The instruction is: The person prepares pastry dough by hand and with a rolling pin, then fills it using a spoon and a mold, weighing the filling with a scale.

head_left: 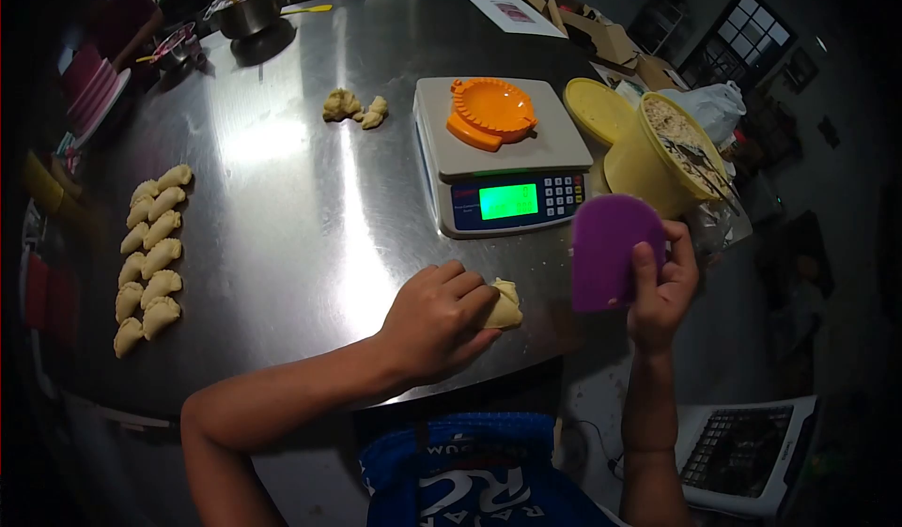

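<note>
My left hand (pixel 440 318) is closed on a piece of pale dough (pixel 505 305) low over the front of the steel table (pixel 272 273). My right hand (pixel 665 287) holds a purple scraper (pixel 615 253) upright, thumb on its face, to the right of the dough. Behind them stands a digital scale (pixel 507 198) with a lit green display. An open orange dumpling mold (pixel 492 112) lies on the scale's plate. Two rough dough lumps (pixel 352 106) sit left of the scale. Folded dumplings (pixel 150 255) form two columns at the table's left.
A yellow tub (pixel 658 165) of filling with utensils stands right of the scale, its yellow lid (pixel 599 111) beside it. At the back left are a metal pot (pixel 246 10) and a small bowl (pixel 174 50). A person (pixel 132 20) is at the far left.
</note>
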### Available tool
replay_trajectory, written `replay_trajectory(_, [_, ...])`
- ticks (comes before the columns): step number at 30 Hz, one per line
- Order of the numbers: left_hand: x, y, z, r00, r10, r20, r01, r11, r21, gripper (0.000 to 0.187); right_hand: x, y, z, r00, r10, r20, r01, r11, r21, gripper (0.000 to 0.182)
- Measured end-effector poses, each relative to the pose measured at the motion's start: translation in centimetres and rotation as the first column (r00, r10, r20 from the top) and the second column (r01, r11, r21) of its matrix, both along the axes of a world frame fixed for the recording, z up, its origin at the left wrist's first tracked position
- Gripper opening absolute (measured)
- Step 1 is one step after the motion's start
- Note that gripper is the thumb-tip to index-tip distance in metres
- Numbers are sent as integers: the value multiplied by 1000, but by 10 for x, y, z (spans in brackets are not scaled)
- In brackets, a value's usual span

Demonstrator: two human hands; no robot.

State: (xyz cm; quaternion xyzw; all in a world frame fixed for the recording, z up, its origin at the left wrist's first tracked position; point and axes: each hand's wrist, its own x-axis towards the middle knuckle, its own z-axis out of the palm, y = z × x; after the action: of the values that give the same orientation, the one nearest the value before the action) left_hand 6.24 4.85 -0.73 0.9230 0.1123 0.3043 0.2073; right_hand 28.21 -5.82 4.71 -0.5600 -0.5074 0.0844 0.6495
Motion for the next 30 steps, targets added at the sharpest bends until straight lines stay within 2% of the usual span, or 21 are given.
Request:
replay_trajectory(1, [0,2,1,1000,-8,-6,9,1000,13,33,7,-5,-2,1000,-8,-6,9,1000,13,19])
replay_trajectory(3, [-1,7,4,993,-70,92,75,996,-57,33,24,-10,-18,925,157,-345,-228,958,-174,19])
replay_trajectory(4, [-2,9,6,993,-78,86,81,996,-39,33,26,-10,-32,931,115,-346,-218,936,-276,22])
replay_trajectory(5, [-4,11,9,985,-110,131,124,987,-99,34,23,-9,-44,930,119,-347,-215,943,-254,22])
replay_trajectory(6, [-4,13,11,975,-140,174,168,973,-159,35,17,-8,-56,995,67,-68,-85,950,-302,23])
replay_trajectory(7, [-2,15,14,976,-148,158,171,975,-143,35,13,-7,-63,978,9,210,58,948,-314,24])
replay_trajectory(8, [-2,17,14,980,-145,135,164,977,-138,36,11,-7,-61,982,1,191,58,952,-301,24])
replay_trajectory(9, [-1,17,14,984,-144,107,158,978,-135,36,8,-9,-57,881,-63,470,202,946,-252,27])
replay_trajectory(10, [0,17,14,985,-153,82,163,979,-125,36,6,-10,-54,699,-122,704,330,929,-166,30])
replay_trajectory(11, [2,17,13,990,-108,93,121,981,-149,36,4,-11,-53,713,-139,688,334,929,-158,30])
replay_trajectory(13, [7,15,18,993,-73,88,86,984,-157,35,2,-13,-52,788,46,614,78,982,-174,33])
replay_trajectory(14, [10,13,23,989,-54,138,78,981,-179,35,-1,-15,-50,818,176,548,-52,971,-234,33])
replay_trajectory(15, [12,11,26,981,-32,190,71,977,-199,34,-7,-16,-47,828,160,538,-46,975,-219,33])
replay_trajectory(17, [13,14,27,979,-53,198,82,986,-145,35,-18,-20,-42,818,306,488,-148,930,-335,32])
replay_trajectory(18, [14,14,32,978,-29,207,56,990,-127,36,-20,-18,-51,767,329,551,-104,910,-400,29])
replay_trajectory(19, [16,16,38,975,-5,220,30,994,-107,37,-20,-17,-55,769,314,557,-102,920,-378,29])
replay_trajectory(21, [23,29,56,976,55,210,-39,996,-80,39,-20,-18,-61,682,335,650,-119,928,-353,32])
replay_trajectory(23, [38,57,70,970,128,206,-129,992,-8,39,-20,-16,-65,696,381,609,-178,913,-368,27])
replay_trajectory(25, [60,83,86,957,227,182,-228,974,-18,35,-20,-17,-69,719,356,597,-190,927,-324,21])
replay_trajectory(28, [96,132,88,951,269,151,-274,962,10,38,-20,-18,-68,778,339,529,-209,933,-292,18])
replay_trajectory(30, [110,150,87,925,363,-115,-364,931,13,39,-19,-19,-71,800,324,505,-208,939,-273,17])
